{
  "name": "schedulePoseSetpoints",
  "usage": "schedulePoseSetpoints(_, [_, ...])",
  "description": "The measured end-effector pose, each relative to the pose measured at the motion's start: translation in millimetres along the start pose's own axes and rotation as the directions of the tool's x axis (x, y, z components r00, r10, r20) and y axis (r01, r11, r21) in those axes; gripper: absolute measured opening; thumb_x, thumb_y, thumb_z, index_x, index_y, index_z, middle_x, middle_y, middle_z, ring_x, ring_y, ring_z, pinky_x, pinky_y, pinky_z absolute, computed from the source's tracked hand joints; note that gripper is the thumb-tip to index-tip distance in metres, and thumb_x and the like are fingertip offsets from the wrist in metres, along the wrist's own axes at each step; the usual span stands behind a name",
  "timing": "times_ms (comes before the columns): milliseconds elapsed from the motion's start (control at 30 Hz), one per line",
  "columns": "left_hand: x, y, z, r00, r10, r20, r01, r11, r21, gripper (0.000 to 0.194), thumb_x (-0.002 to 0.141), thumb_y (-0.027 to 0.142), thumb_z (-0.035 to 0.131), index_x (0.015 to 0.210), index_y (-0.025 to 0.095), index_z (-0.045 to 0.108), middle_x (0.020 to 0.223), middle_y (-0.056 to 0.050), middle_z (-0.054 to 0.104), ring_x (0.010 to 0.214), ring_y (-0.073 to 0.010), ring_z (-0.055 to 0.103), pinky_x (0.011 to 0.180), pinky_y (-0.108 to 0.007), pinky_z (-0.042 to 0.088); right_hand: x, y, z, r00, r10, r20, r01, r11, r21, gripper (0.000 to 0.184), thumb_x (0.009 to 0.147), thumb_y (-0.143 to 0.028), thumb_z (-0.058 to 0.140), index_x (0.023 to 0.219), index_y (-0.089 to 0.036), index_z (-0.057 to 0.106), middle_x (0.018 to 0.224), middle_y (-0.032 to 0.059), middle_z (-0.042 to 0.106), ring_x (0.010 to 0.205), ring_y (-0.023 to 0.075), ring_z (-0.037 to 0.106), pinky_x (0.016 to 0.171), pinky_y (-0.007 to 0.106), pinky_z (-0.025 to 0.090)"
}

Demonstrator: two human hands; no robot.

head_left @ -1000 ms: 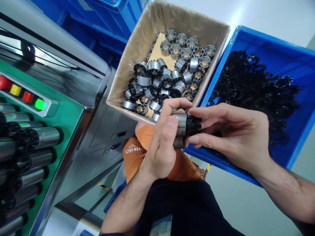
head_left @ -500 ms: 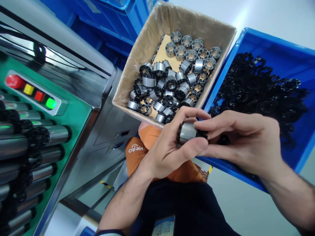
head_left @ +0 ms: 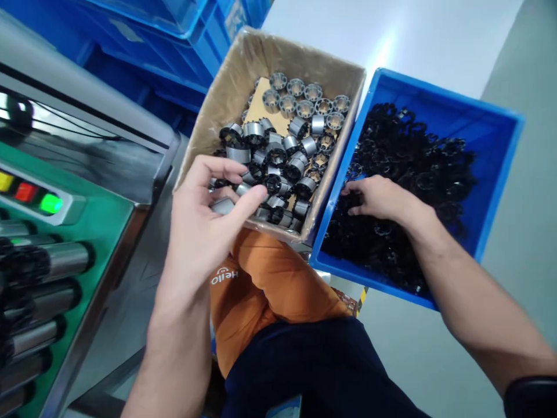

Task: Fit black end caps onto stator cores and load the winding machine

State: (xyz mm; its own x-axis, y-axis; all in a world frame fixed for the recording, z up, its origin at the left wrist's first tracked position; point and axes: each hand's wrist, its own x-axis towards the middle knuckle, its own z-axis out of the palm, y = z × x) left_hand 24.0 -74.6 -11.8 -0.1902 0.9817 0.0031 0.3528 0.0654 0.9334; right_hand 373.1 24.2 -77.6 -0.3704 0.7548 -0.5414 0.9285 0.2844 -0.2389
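Note:
My left hand hovers at the near left of the cardboard box, thumb and fingers apart. Just beneath its fingers lies a silver stator core, partly covered by the hand. Several more metal stator cores with black plastic ends are heaped in the box. In the blue bin, my right hand reaches into a pile of black plastic rings. Its thumb and forefinger are spread at the pile's left side; the other fingers are partly hidden.
Bare stator cores stand in rows on a cardboard sheet at the back of the box. On the left is a green machine panel with lit buttons and stacked metal cylinders. Blue crates stand behind.
My hands have parted. The stator core is out of their joint grip. My left hand has moved left over the box, its fingers opening; my right hand has gone into the blue bin.

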Motion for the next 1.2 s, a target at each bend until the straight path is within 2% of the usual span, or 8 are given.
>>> schedulePoseSetpoints(200, [-28.4,11.9,8.8,0.948,-0.215,0.236,0.311,0.790,-0.528,0.029,0.088,0.016,0.103,0.096,0.023,0.076,0.109,-0.003,0.078,0.095,-0.0163,0.077,0.069,-0.021,0.059,-3.4,1.9,-4.0,0.998,0.029,-0.049,-0.030,0.999,-0.023,0.042,0.098,-0.033,0.101,0.140,-0.032,0.095,0.126,0.0061,0.097,0.117,0.0344,0.091,0.097,0.041,0.066])
schedulePoseSetpoints(333, [-42.3,19.1,18.4,0.906,-0.298,0.302,0.424,0.645,-0.636,0.029,0.104,0.050,0.096,0.111,0.025,0.084,0.092,-0.003,0.082,0.059,-0.0136,0.069,0.048,-0.022,0.049,-14.0,14.3,-20.3,0.985,0.062,-0.160,-0.057,0.998,0.036,0.046,0.094,-0.022,0.103,0.138,-0.032,0.096,0.113,0.0024,0.095,0.099,0.0277,0.089,0.098,0.041,0.066])
schedulePoseSetpoints(467, [-49.1,20.9,30.0,0.921,-0.223,0.320,0.381,0.689,-0.616,0.067,0.116,0.084,0.066,0.090,0.023,0.075,0.056,0.001,0.059,0.035,-0.0111,0.036,0.035,-0.025,0.026,-30.2,20.8,-32.9,0.938,0.083,-0.336,-0.002,0.972,0.233,0.031,0.095,-0.028,0.103,0.125,-0.031,0.097,0.086,-0.0039,0.087,0.071,0.0189,0.077,0.092,0.041,0.066])
schedulePoseSetpoints(567, [-49.9,24.8,38.8,0.947,-0.187,0.260,0.311,0.733,-0.605,0.072,0.114,0.089,0.064,0.083,0.024,0.070,0.057,0.000,0.054,0.043,-0.0129,0.042,0.041,-0.026,0.031,-42.1,18.4,-38.2,0.884,0.039,-0.466,0.131,0.936,0.326,0.027,0.102,-0.027,0.093,0.128,-0.030,0.098,0.094,-0.0009,0.090,0.075,0.0214,0.075,0.093,0.047,0.066])
schedulePoseSetpoints(700, [-50.4,31.5,52.2,0.955,-0.169,0.243,0.285,0.741,-0.608,0.052,0.108,0.073,0.084,0.095,0.024,0.073,0.077,-0.002,0.064,0.060,-0.0162,0.057,0.051,-0.029,0.043,-53.9,-2.1,-41.4,0.829,-0.060,-0.556,0.371,0.804,0.465,0.025,0.106,-0.035,0.092,0.130,-0.036,0.099,0.110,0.0014,0.092,0.080,0.0219,0.077,0.083,0.045,0.067])
schedulePoseSetpoints(900, [-59.6,30.0,74.3,0.949,-0.117,0.291,0.278,0.746,-0.605,0.040,0.128,0.067,0.059,0.138,0.032,0.075,0.081,0.001,0.061,0.065,-0.0179,0.051,0.060,-0.037,0.043,-69.4,-60.3,-27.0,0.738,-0.237,-0.632,0.634,0.565,0.528,0.032,0.115,-0.043,0.086,0.146,-0.045,0.095,0.111,0.0038,0.085,0.098,0.0254,0.080,0.090,0.046,0.073])
schedulePoseSetpoints(1033, [-64.5,31.6,81.1,0.951,-0.125,0.284,0.279,0.744,-0.607,0.048,0.126,0.064,0.065,0.169,0.042,0.069,0.098,-0.002,0.069,0.075,-0.0199,0.053,0.067,-0.041,0.046,-75.5,-88.6,-6.6,0.711,-0.167,-0.684,0.691,0.349,0.633,0.033,0.114,-0.032,0.091,0.144,-0.046,0.092,0.125,0.0001,0.087,0.107,0.0225,0.085,0.095,0.041,0.074])
schedulePoseSetpoints(1200, [-66.2,38.4,82.1,0.937,-0.168,0.307,0.331,0.713,-0.618,0.049,0.123,0.061,0.067,0.169,0.044,0.069,0.112,-0.003,0.073,0.081,-0.0214,0.053,0.069,-0.040,0.050,-76.5,-97.8,-0.5,0.674,-0.114,-0.730,0.713,0.356,0.604,0.012,0.114,-0.033,0.089,0.120,-0.041,0.095,0.119,0.0026,0.088,0.112,0.0265,0.085,0.099,0.048,0.075])
